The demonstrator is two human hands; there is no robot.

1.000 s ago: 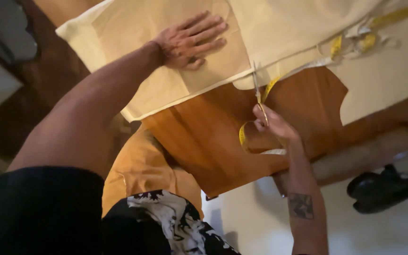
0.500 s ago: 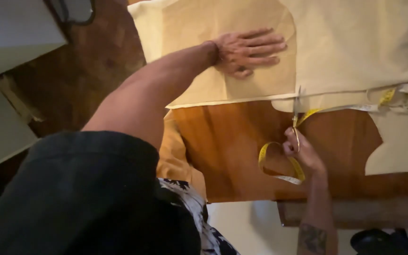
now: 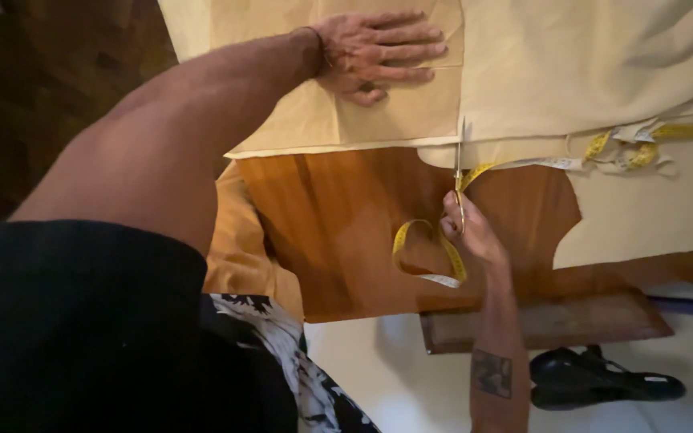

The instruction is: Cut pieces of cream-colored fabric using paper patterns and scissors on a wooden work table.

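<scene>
Cream fabric (image 3: pixel 571 72) lies spread over the far part of a wooden table (image 3: pixel 338 224), soft and matte, with gentle folds at the upper right and a curved cut-out along its near edge at the right. On top of it, at the left, sits a flat, stiffer-looking pale sheet (image 3: pixel 314 120) with straight edges, its near edge running level just above the bare wood.

The left hand (image 3: pixel 378 52) rests flat on that sheet, fingers spread and pointing right, palm down, holding nothing but pressing on the sheet. The right hand (image 3: pixel 468 228) is closed around the handles of a pair of scissors (image 3: pixel 459 172), whose thin metal blades point away from the body and reach the near edge of the cloth, right at the sheet's straight right-hand edge.

A yellow measuring tape (image 3: pixel 435 248) loops on the wood just beside the right hand and trails up and right across the fabric's edge, tangled with pale scraps.

The tabletop is smooth, glossy, reddish-brown wood. A lower wooden ledge (image 3: pixel 555 321) shows beneath it, above a pale floor on which a black sandal (image 3: pixel 603 381) lies.
</scene>
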